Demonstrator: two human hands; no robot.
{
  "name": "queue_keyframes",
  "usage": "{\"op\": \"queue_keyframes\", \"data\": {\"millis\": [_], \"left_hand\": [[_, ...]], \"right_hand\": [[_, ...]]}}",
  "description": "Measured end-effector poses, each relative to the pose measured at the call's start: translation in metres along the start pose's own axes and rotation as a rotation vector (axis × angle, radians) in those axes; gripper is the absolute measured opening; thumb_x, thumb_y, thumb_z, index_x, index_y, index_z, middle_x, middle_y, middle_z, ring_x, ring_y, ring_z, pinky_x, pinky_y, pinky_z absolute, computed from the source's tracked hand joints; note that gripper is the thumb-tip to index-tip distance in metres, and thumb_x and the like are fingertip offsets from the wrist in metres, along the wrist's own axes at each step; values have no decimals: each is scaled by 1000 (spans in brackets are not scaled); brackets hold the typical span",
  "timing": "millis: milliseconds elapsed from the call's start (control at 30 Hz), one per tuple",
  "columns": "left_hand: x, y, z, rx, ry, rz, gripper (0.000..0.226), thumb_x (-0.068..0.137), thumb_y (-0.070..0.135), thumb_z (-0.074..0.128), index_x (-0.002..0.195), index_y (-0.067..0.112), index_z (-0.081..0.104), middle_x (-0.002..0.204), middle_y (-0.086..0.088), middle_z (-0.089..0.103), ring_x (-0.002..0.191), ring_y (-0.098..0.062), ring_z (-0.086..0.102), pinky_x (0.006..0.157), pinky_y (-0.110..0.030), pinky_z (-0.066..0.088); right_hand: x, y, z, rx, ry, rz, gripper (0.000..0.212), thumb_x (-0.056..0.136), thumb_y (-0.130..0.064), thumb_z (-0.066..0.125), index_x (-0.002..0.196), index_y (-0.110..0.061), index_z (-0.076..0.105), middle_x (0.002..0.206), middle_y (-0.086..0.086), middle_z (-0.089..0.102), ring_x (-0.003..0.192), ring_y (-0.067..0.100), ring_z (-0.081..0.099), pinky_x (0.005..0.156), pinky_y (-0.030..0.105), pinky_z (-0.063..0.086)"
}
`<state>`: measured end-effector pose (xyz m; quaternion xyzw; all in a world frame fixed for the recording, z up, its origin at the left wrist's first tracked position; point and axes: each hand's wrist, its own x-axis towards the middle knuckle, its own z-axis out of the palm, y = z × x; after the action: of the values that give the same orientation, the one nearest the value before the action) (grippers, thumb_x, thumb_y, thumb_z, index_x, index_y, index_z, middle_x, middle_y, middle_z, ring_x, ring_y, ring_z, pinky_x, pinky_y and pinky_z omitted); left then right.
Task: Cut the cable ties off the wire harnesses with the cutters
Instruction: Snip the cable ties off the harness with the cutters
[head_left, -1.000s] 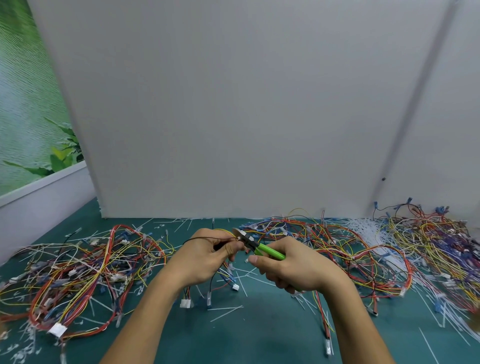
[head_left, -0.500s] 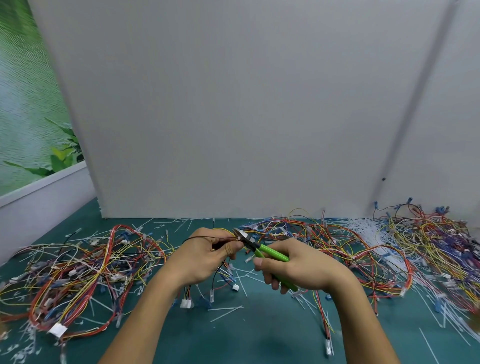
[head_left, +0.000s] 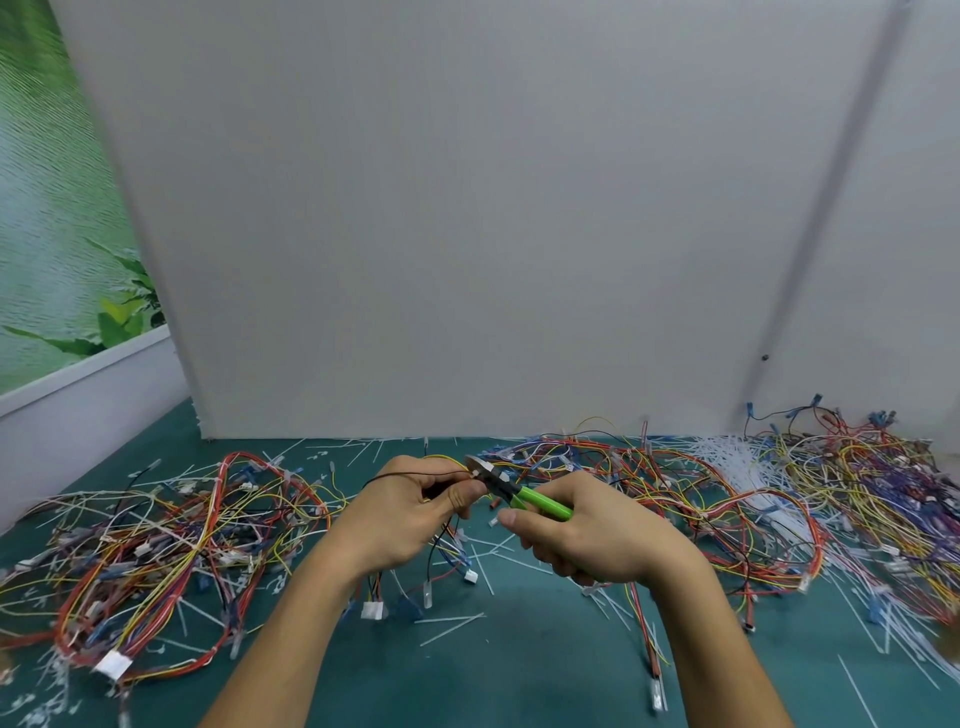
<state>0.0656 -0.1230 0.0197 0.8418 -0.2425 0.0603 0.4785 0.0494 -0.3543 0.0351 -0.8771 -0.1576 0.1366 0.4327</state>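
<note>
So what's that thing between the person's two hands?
In the head view, green-handled metal cutters span the gap: the right hand grips them, their tip at the thin wire harness the left hand pinches.

The table (head_left: 524, 686) bears a left harness pile (head_left: 171, 540) and right harness pile (head_left: 857, 493).

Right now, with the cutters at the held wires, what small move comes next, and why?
Probably squeeze the green cutters shut to snip. The right hand grips them, and their tips sit at the wires the left hand pinches, close to its thumb. The tie itself is too small to make out, so keep the squeeze gentle.
</note>
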Motion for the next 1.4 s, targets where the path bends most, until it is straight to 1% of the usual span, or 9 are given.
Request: {"op": "queue_keyframes", "data": {"millis": [200, 300, 533, 700, 867, 1033, 1100, 1233, 1400], "left_hand": [[-1, 1, -1, 2, 12, -24, 19, 85, 54, 61, 76, 42, 72, 74, 11, 71, 69, -7, 61, 64, -16, 45], [-1, 0, -1, 2, -1, -27, 19, 86, 54, 62, 78, 39, 72, 72, 14, 69, 66, -2, 58, 63, -15, 44], [0, -2, 1, -3, -18, -34, 25, 86, 55, 62, 85, 35, 75, 73, 13, 70, 65, -2, 57, 62, -15, 43], [1, -4, 2, -31, -24, -40, 32, 85, 55, 62, 92, 28, 78, 78, 6, 72, 73, -16, 63, 68, -25, 48], [1, -3, 1, -11, -3, -29, 28, 87, 53, 61, 86, 30, 76, 75, 8, 71, 73, -17, 64, 67, -23, 48], [1, -3, -2, 10, 21, -39, 38, 85, 54, 61, 88, 21, 79, 80, 3, 71, 80, -23, 63, 75, -36, 49], [2, -3, -2, 37, 6, -44, 40, 84, 55, 60, 91, 21, 80, 84, 5, 72, 81, -17, 65, 77, -31, 50], [2, -2, -1, 56, 3, -38, 39, 84, 58, 59, 93, 25, 80, 80, 11, 69, 73, -7, 61, 68, -19, 46], [1, -4, -2, 57, 13, -37, 42, 84, 59, 59, 91, 23, 79, 82, 4, 69, 80, -21, 62, 74, -33, 49]], "right_hand": [[-2, -1, -3, -9, -12, -30, 37, 98, -43, 67, 88, -7, 68, 64, 0, 60, 54, 17, 56, 53, 31, 50], [-5, -2, -7, 9, -39, -35, 35, 100, -37, 66, 96, -2, 69, 68, -1, 66, 57, 12, 61, 54, 24, 51], [-7, -2, -10, 1, -51, -15, 31, 101, -33, 65, 101, -3, 70, 73, -3, 70, 58, 8, 64, 50, 18, 49], [-5, 1, -10, -31, -16, -17, 29, 100, -41, 66, 88, -16, 73, 65, -3, 62, 54, 11, 56, 52, 24, 48], [0, 4, -3, 7, 12, -7, 35, 94, -53, 69, 76, -22, 69, 61, -1, 54, 53, 18, 49, 50, 28, 40], [-1, 5, -6, -4, 23, 0, 39, 92, -52, 71, 82, -15, 70, 60, -2, 55, 51, 17, 50, 52, 29, 41], [-1, 5, -9, -42, 35, -9, 40, 92, -53, 71, 86, -14, 72, 58, -5, 57, 51, 14, 52, 55, 30, 43], [-2, 5, -9, -36, 24, -17, 40, 92, -52, 71, 89, -12, 72, 58, -5, 58, 51, 15, 51, 56, 31, 44], [-1, 6, -10, -14, 29, -35, 35, 93, -50, 71, 84, -16, 72, 60, -4, 62, 52, 13, 54, 56, 32, 48]]}}
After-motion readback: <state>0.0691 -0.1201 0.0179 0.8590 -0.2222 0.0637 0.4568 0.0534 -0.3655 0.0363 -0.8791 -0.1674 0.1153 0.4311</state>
